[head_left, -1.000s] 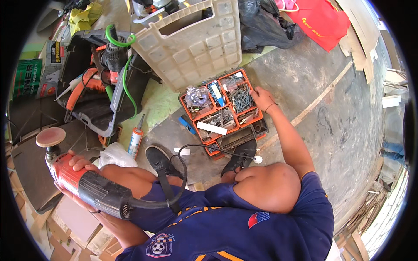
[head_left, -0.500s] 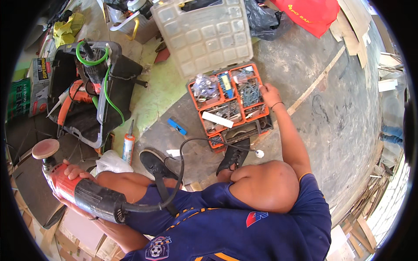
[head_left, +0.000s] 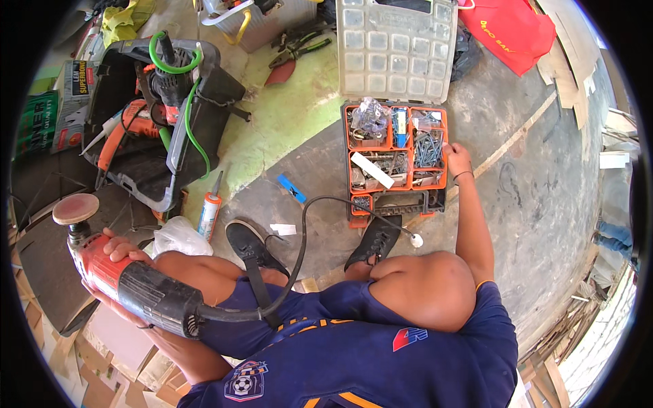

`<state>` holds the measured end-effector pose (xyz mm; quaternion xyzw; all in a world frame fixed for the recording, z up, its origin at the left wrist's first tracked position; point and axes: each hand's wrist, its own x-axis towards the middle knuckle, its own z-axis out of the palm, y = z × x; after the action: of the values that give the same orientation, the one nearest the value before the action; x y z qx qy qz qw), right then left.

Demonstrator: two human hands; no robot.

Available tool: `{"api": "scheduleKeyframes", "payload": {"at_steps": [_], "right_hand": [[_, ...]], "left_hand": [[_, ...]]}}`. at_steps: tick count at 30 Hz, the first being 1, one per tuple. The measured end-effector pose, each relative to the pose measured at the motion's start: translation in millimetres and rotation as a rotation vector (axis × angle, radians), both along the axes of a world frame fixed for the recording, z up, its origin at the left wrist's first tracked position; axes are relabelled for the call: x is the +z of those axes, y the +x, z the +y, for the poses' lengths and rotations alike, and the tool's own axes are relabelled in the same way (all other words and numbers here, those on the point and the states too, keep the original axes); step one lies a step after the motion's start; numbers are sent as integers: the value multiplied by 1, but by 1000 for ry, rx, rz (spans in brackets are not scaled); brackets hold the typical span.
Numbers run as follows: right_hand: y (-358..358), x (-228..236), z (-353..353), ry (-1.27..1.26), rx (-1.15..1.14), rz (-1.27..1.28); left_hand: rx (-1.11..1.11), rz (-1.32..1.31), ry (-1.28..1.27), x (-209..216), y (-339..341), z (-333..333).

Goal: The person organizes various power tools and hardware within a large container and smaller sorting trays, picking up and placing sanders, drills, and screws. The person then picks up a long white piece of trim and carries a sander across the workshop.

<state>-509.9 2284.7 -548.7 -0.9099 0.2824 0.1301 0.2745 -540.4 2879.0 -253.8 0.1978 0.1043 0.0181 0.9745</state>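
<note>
In the head view, the right hand (head_left: 459,160) is nearer the open box (head_left: 411,163), on the floor (head_left: 530,224) just left of it; the bent fingers touch the edge, how tightly I cannot tell. The left hand (head_left: 124,247) curls round a slanting red sander (head_left: 136,284).

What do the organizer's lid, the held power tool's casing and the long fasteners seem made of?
Lid: likely cloudy plastic, given its milky, molded grid. Power tool casing: probably plastic, shiny red with highlights and duller black with vent slots; painted metal possible for red. Long fasteners: apparently metal, grayish, glinting; coating unclear.
</note>
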Motion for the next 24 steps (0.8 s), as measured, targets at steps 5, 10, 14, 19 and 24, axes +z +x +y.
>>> {"api": "scheduleKeyframes", "payload": {"at_steps": [5, 10, 14, 19, 24], "right_hand": [[4, 3, -23, 157, -176, -181], [37, 46, 13, 952, -444, -263], [68, 48, 65, 714, -37, -120], [103, 51, 150, 527, 520, -272], [148, 152, 258, 492, 797, -103]], "left_hand": [[-31, -2, -17, -1, 1, 2], [-26, 3, -31, 3, -3, 7], [22, -5, -34, 2, -13, 20], [54, 75, 130, 6, -18, 37], [151, 123, 200, 5, -32, 59]]}}
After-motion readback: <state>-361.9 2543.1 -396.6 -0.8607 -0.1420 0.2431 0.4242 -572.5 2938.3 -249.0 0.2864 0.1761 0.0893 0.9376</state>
